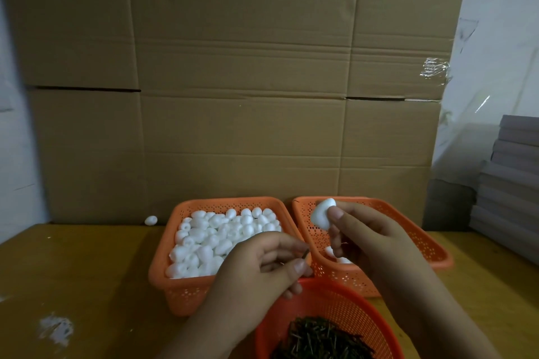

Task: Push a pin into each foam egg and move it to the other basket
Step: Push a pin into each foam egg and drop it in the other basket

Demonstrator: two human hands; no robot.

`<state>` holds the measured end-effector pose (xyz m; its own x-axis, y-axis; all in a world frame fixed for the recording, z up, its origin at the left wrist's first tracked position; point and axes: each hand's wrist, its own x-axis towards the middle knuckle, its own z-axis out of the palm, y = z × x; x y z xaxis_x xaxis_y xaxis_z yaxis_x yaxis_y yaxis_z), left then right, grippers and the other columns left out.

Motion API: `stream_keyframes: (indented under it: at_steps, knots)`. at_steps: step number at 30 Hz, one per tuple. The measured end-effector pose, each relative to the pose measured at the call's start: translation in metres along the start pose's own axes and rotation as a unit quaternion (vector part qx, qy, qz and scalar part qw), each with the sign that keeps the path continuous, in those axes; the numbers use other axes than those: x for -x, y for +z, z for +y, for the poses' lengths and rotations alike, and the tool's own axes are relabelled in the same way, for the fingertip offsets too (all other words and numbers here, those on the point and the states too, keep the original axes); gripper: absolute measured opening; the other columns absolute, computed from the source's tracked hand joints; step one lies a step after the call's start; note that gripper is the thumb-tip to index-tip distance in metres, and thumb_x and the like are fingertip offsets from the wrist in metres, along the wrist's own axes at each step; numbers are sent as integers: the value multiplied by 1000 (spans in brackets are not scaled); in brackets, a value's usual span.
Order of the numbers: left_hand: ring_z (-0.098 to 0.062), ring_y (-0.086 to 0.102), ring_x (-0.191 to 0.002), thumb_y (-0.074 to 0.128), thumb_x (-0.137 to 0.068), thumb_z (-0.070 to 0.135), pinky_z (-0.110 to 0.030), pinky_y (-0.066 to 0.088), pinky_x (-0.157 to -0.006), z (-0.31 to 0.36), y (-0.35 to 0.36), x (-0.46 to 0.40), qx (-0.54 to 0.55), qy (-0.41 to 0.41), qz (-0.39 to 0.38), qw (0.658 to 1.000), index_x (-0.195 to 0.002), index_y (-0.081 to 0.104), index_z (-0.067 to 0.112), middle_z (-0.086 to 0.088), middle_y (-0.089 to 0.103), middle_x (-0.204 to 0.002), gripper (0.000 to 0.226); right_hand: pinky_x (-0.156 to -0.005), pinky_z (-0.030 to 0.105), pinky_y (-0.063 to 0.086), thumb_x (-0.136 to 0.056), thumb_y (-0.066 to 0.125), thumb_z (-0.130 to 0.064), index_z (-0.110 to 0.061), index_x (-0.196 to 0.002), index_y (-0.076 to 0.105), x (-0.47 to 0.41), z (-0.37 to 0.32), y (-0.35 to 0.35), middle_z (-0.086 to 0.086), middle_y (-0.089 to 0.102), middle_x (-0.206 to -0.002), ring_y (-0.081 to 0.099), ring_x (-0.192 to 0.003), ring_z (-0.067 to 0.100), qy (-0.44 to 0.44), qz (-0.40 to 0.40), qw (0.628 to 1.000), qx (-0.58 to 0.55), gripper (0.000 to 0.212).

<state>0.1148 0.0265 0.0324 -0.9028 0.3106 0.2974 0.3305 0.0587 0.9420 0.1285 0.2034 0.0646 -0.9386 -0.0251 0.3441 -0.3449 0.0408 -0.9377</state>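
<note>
1. Clearly, the right hand (370,237) held one foam egg (323,212) between thumb and fingertips, raised above the right basket (420,245).
2. The left hand (262,268) pinched a thin pin (305,254) between thumb and forefinger, just in front of the left basket (175,280), and the pin was apart from the egg.
3. The left basket was full of white eggs, while the right one showed only a few, partly hidden behind the right hand; so I judged that the work was at an early stage.
4. A round basket (350,306) with a heap of dark pins stood nearest to the person on the tabletop (87,285).
5. One loose egg (150,220) lay on the tabletop, beside the cardboard wall (233,81).
6. The egg seemed very light and soft, easy to dent; a gentle hold at its sides, leaving one end free for the pin, looked best.
7. The pin seemed stiff, thin and sharp, so fingers behind the egg could be pricked if it passed through.
</note>
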Motion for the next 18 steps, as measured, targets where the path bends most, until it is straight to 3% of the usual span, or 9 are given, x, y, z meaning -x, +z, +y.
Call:
stream_keyframes:
  at_steps: [5, 18]
  knots:
    - [-12, 67, -62, 63, -89, 5, -19, 52, -60, 5, 1, 3, 23, 23, 16, 999, -98, 65, 16, -5, 75, -81, 14, -62, 20, 49, -75, 64, -37, -18, -89, 75, 3, -3, 7, 2, 59, -66, 56, -64, 10, -8, -17, 1000, -8, 26]
    - [-11, 64, -55, 65, -88, 13, -19, 50, -55, 8, 2, 2, 24, 52, 60, 997, -90, 51, 10, -5, 75, -76, 15, -61, 17, 49, -73, 64, -37, -18, -89, 76, 4, -6, 10, 1, 60, -65, 57, -62, 8, -13, -20, 1000, -3, 27]
